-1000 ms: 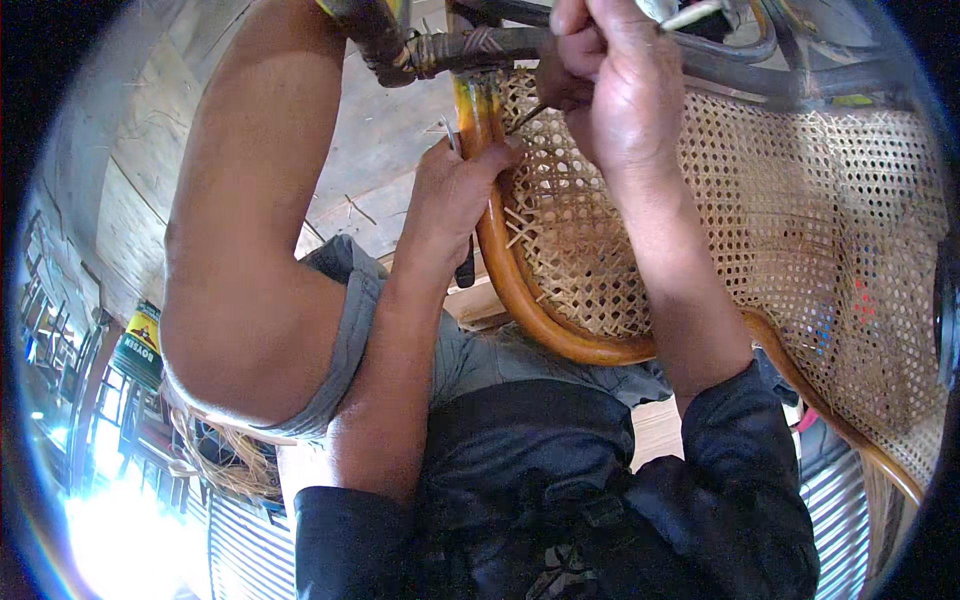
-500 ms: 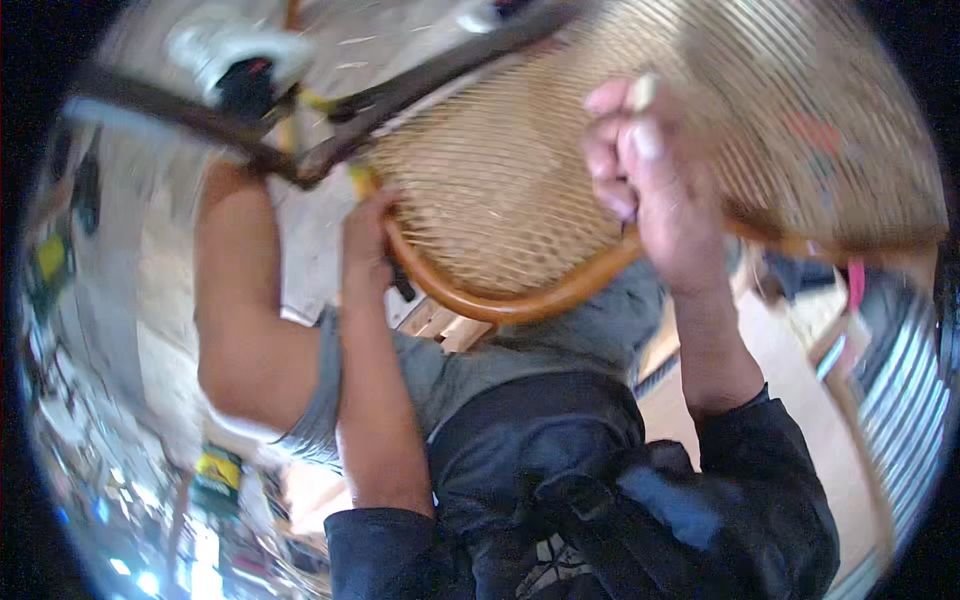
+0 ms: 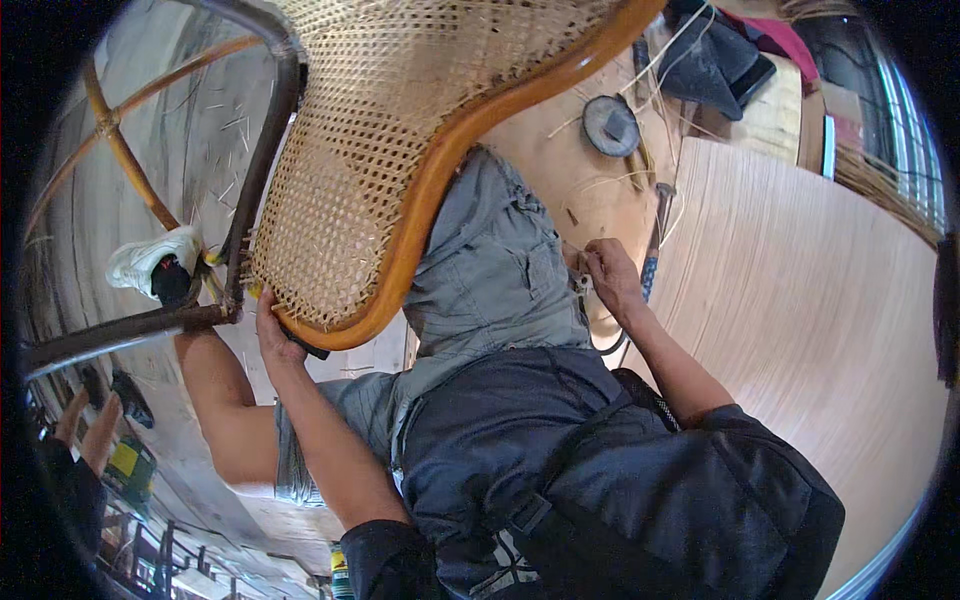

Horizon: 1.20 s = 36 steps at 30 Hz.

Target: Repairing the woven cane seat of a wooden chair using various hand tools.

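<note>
A cane-woven chair panel (image 3: 335, 215) with a curved, glossy orange-brown wooden rim (image 3: 410, 240) rests across my lap, its rounded end towards me. Loose cane ends stick out along its left edge. My left hand (image 3: 277, 335) grips the rim at that near-left corner; a dark object (image 3: 312, 350) shows just beneath it, its kind hidden. Away from the panel, my right hand (image 3: 610, 275) is low beside my right thigh, fingers bent together. Whatever is between its fingertips is too small to make out. A dark tubular frame (image 3: 268, 130) runs along the panel's left side.
A round dark disc (image 3: 610, 126) and pale cane strands (image 3: 672, 50) lie on the board at upper right. Beside my right arm is a large light wooden board (image 3: 790, 270). Crossed rattan poles (image 3: 130, 160) stand at upper left. Another person's legs (image 3: 95, 425) show at far left.
My right hand has dropped from above the weave to beside my thigh. In view, the panel now slants up to the right. My left hand stays at its near-left corner.
</note>
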Available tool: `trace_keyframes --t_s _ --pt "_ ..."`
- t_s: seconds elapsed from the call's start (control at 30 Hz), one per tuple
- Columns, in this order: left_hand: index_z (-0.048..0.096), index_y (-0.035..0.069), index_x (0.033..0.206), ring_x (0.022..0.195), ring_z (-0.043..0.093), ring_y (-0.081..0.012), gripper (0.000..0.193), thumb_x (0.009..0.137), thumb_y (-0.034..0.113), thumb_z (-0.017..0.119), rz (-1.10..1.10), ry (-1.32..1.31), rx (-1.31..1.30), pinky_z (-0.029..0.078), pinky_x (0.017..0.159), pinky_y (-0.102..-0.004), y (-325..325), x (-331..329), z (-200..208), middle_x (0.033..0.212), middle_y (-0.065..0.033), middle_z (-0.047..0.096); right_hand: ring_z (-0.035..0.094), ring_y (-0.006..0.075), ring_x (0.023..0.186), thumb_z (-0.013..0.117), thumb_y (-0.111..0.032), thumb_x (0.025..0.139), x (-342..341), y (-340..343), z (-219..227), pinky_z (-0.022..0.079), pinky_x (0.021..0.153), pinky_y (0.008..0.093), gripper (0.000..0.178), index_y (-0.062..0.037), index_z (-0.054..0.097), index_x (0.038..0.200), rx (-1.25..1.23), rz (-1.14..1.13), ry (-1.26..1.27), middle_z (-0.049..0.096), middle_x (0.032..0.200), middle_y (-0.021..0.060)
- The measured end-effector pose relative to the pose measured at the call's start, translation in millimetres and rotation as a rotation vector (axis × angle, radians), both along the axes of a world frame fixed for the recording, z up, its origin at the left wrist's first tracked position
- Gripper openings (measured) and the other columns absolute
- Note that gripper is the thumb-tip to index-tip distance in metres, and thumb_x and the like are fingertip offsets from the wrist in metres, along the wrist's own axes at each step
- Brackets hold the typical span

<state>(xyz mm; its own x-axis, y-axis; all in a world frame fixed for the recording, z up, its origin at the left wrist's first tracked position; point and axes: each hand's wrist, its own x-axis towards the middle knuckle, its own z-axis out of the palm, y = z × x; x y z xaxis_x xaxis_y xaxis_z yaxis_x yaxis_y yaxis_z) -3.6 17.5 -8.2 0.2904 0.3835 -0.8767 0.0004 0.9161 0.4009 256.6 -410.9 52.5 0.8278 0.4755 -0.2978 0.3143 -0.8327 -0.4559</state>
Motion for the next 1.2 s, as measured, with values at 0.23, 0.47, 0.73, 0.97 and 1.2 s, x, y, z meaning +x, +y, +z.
trace_keyframes --t_s 0.23,0.47,0.73,0.97,1.2 --pt "0.046 0.005 0.127 0.111 0.054 -0.0275 0.05 0.089 0.036 0.055 -0.04 0.042 0.099 0.044 0.096 -0.0421 -6.1 2.3 3.6 0.124 -0.0105 0.054 0.059 0.0223 0.08 0.058 -0.014 0.087 13.6 22.2 -6.1 0.047 0.072 0.0311 0.021 -0.0007 0.057 0.103 0.04 -0.167 0.046 0.059 0.087 0.0152" --pt "0.054 0.001 0.116 0.095 0.06 -0.0222 0.044 0.089 0.036 0.057 0.035 0.043 0.185 0.049 0.085 -0.0356 -12.6 1.1 5.1 0.107 -0.0092 0.06 0.052 0.0362 0.091 0.054 -0.014 0.084 20.4 22.6 -10.0 0.042 0.081 0.04 0.02 0.0013 0.053 0.096 -0.053 0.054 -0.033 0.053 0.095 0.0187" --pt "0.061 -0.002 0.086 0.07 0.056 -0.0181 0.028 0.079 0.026 0.066 0.21 0.158 0.082 0.047 0.067 -0.0294 -7.3 -0.2 6.1 0.08 -0.0081 0.061 0.054 0.0116 0.073 0.052 -0.007 0.091 -0.9 141.3 118.0 0.045 0.068 0.024 0.009 -0.0015 0.053 0.098 0.404 -0.041 0.183 0.056 0.084 0.0051" --pt "0.058 -0.002 0.092 0.072 0.055 -0.0188 0.03 0.079 0.024 0.064 0.123 0.174 0.141 0.047 0.069 -0.0323 -13.6 -1.0 19.0 0.08 -0.0077 0.058 0.059 0.0168 0.083 0.056 0.0 0.086 -39.6 360.8 50.6 0.047 0.074 0.0273 0.015 -0.002 0.06 0.1 0.5 0.775 0.369 0.061 0.091 0.0085" --pt "0.059 -0.003 0.094 0.076 0.056 -0.0172 0.029 0.082 0.023 0.059 0.073 0.145 0.113 0.045 0.074 -0.0291 -10.1 5.3 24.4 0.086 -0.0087 0.062 0.062 0.0232 0.084 0.056 0.001 0.083 -88.1 443.1 -21.0 0.05 0.074 0.0329 0.016 -0.0017 0.057 0.099 0.386 1.289 0.243 0.06 0.09 0.0133"
